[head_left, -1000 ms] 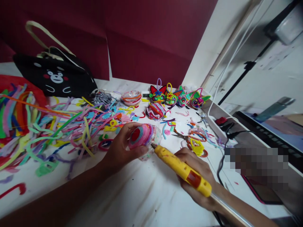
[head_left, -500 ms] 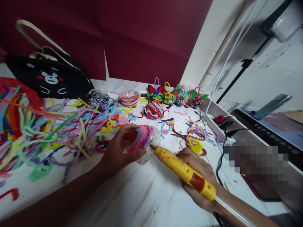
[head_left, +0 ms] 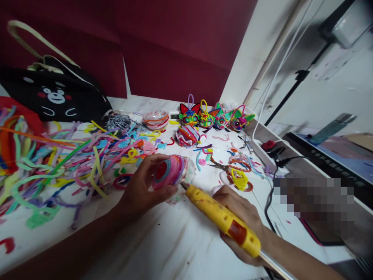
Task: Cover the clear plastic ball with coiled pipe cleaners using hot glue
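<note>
My left hand [head_left: 147, 182] is closed around a round craft piece [head_left: 167, 173], a clear speckled shell partly covered with rings of red, blue, pink and purple pipe cleaner. In my right hand [head_left: 240, 217] is a yellow hot glue gun [head_left: 221, 216], with a glue stick [head_left: 276, 264] reaching out of its back end. The nozzle points at the edge of the purple ring; whether it touches cannot be made out. Orange-handled scissors [head_left: 220, 166] lie beyond my right hand, beside a yellow pipe-cleaner shape [head_left: 239, 179].
Loose pipe cleaners [head_left: 72, 155] pile up at the left before a black bag [head_left: 58, 93]. Finished colourful animal-head ornaments [head_left: 190, 116], a striped ball [head_left: 188, 136] and a bowl-like half shell [head_left: 156, 119] stand at the back. A power strip [head_left: 264, 155] and black cable [head_left: 269, 206] run along the right.
The whole view has shifted slightly, so most things appear a little further left. Both hands keep their hold, and the glue gun's nozzle stays at the craft piece.
</note>
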Motion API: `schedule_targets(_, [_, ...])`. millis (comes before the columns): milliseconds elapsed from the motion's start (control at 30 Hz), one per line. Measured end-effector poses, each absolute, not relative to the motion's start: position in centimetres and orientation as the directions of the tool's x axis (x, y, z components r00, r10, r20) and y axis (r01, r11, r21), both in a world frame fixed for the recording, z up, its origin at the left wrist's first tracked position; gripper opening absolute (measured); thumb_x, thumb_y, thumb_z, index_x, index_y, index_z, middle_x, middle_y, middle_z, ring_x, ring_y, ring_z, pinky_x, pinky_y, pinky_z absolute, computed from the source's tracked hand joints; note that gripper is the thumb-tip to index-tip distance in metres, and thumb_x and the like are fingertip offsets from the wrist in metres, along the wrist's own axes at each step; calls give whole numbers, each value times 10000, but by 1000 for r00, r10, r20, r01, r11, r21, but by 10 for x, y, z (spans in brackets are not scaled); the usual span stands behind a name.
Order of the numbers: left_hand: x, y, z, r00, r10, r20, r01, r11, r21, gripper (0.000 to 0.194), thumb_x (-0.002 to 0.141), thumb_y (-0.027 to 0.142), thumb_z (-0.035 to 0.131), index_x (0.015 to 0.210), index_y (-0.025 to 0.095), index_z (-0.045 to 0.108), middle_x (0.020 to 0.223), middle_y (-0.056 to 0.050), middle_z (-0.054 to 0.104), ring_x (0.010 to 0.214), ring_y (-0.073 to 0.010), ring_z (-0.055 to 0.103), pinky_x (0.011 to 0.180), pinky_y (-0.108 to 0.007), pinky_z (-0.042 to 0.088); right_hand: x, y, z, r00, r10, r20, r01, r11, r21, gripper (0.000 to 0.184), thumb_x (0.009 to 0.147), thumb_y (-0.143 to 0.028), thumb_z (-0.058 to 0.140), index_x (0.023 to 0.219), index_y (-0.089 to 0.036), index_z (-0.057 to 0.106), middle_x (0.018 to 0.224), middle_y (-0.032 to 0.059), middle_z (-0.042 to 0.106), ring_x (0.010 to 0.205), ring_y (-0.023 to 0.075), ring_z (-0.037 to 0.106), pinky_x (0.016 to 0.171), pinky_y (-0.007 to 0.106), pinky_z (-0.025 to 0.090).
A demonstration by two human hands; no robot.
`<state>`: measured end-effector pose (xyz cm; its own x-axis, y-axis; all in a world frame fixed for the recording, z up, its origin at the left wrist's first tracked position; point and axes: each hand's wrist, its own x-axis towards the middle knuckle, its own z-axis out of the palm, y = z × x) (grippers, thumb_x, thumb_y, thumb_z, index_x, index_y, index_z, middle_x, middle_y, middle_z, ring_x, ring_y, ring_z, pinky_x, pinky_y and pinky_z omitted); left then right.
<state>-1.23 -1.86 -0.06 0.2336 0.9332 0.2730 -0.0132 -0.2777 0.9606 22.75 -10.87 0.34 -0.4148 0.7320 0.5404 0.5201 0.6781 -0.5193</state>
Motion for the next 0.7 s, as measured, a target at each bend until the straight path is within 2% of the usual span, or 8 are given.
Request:
schedule_targets(200, [-13, -19, -1, 243, 932, 267, 5, -277, 961, 558, 661, 364, 843, 1136, 269, 567, 1125, -49, 674, 1037, -229, 663, 887, -321, 544, 230, -108, -1, -328, 743, 584, 534, 655, -534, 177, 870, -200, 497, 1044, -200, 528, 864, 55, 550, 738, 200, 546, 571, 336, 427])
schedule_targets(400, [-12, -20, -1, 228, 931, 285, 22, -297, 955, 549, 657, 340, 841, 1129, 268, 570, 1131, -48, 676, 1057, -218, 664, 909, -309, 541, 228, -109, -1, -351, 753, 556, 510, 652, -561, 165, 851, -221, 498, 1016, -216, 499, 856, 44, 531, 736, 198, 532, 555, 327, 422])
schedule_targets(700, [-10, -21, 1, 209, 932, 296, 45, -311, 949, 540, 642, 301, 833, 1111, 240, 573, 1141, -63, 673, 1027, -228, 672, 879, -324, 564, 227, -109, -5, -367, 742, 561, 509, 665, -546, 134, 898, -254, 512, 1025, -221, 488, 841, 38, 519, 727, 195, 527, 570, 324, 437])
